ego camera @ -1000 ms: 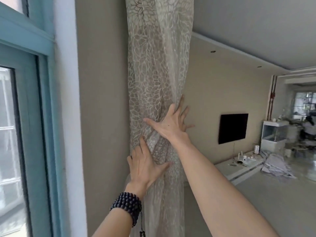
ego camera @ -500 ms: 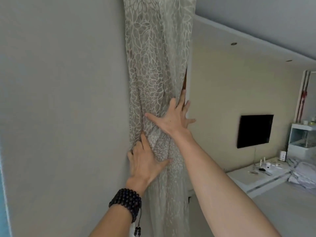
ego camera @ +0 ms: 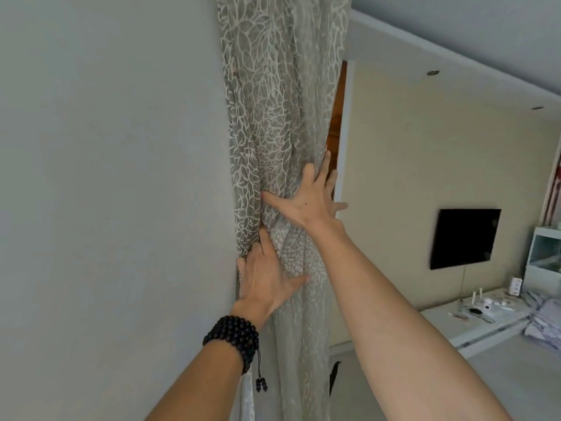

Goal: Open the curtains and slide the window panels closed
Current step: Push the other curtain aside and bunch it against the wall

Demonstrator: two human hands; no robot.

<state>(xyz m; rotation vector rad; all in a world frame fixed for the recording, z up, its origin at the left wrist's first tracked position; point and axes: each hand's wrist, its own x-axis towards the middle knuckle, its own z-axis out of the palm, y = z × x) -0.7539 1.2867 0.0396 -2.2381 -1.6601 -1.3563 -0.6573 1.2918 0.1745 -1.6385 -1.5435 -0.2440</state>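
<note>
A sheer grey curtain (ego camera: 279, 110) with a white leaf pattern hangs bunched in a narrow column against the wall corner. My left hand (ego camera: 264, 278), with a black bead bracelet on the wrist, lies flat on the lower part of the bunch, fingers spread. Higher up, my right hand (ego camera: 306, 199) presses the fabric with its palm, fingers splayed and reaching past the curtain's right edge. Neither hand closes around the cloth. No window is in sight.
A plain grey wall (ego camera: 106, 177) fills the left half. To the right are a beige wall with a black wall-mounted TV (ego camera: 464, 238), a low white console (ego camera: 473, 320) with small items, and a white cabinet (ego camera: 543, 256) at the far right.
The view has swung right: the blue window frame on the left has left the picture. Both hands have stayed flat on the bunched curtain, pushing it closer to the wall.
</note>
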